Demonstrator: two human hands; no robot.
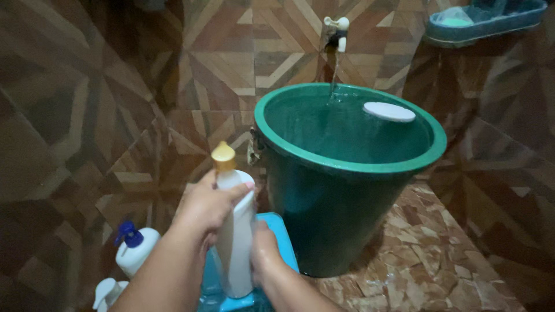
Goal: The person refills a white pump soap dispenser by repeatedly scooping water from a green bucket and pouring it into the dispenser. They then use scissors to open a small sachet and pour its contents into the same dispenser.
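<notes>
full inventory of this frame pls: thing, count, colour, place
bucket: 1, green, centre, full of water
floating disc: 1, white, on the water
tap: 1, white, on wall above bucket, running
wall shelf: 1, blue, top right
tall bottle: 1, white with gold cap, upright over blue container
blue container: 1, under bottle
pump bottle: 1, white, blue pump, lower left
left hand: gripping bottle's upper part
right hand: against bottle's lower side

Green bucket point(347, 173), white bottle point(237, 237) with gold cap point(223, 157), brown geometric wall tiles point(87, 115), blue tray point(283, 237)
</notes>
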